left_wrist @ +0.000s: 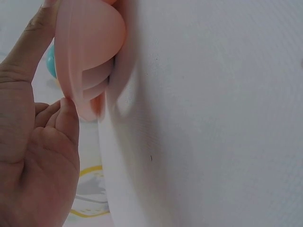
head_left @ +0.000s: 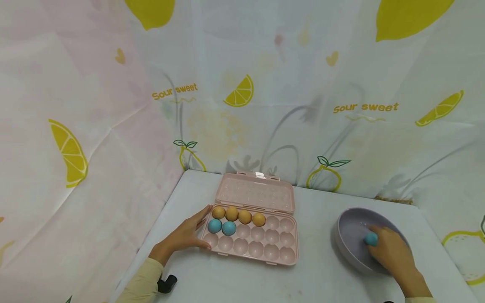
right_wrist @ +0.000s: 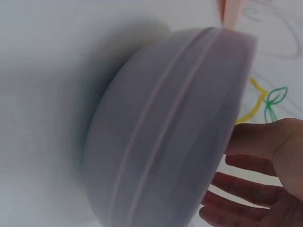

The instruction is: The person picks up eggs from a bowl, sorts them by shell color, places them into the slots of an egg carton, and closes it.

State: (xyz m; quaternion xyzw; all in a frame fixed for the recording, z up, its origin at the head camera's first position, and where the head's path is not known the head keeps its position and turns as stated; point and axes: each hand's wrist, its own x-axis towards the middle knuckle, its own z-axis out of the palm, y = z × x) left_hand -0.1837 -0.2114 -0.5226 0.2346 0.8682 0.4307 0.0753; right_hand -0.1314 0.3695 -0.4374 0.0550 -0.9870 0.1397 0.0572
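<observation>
A pink egg carton (head_left: 248,256) lies with its lid folded back; several yellow-brown eggs (head_left: 245,216) fill part of its back row, with two blue eggs (head_left: 229,228) in the middle row. My left hand (head_left: 185,232) holds the carton's left end, thumb at the front corner and fingers toward the back; in the left wrist view, fingertips touch the carton's rim (left_wrist: 70,56). Inside a grey-purple bowl (head_left: 346,248), my right hand (head_left: 392,248) pinches another blue egg (head_left: 371,239). In the right wrist view, the bowl's wall (right_wrist: 161,137) hides those fingertips and the egg.
The carton's raised lid (head_left: 255,192) stands behind its cups, near the lemon-print backdrop (head_left: 280,139). White cloth covers the table (head_left: 314,252). By the left sleeve lies a small black object (head_left: 167,284).
</observation>
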